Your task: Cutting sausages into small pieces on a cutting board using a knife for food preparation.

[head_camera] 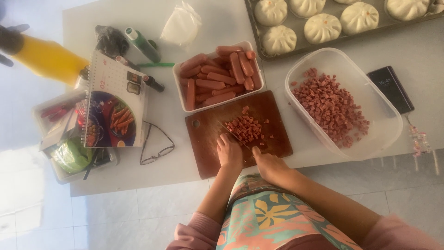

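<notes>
A brown wooden cutting board (208, 143) lies on the white table with a pile of diced sausage (245, 127) on it. My left hand (229, 150) rests on the board beside the pile, fingers curled against the pieces. My right hand (270, 164) grips the handle of a knife (233, 135) whose blade runs along the left of the pile. Behind the board, a white tray of whole sausages (219, 74) stands. To the right, a clear plastic tub (379, 139) holds many diced sausage pieces.
A metal baking tray (296, 48) with white buns sits at the back right. A dark phone (393, 88) lies right of the tub. Eyeglasses (157, 146), a spiral calendar (115, 104), pens, a box of clutter and a yellow bottle (46, 58) occupy the left.
</notes>
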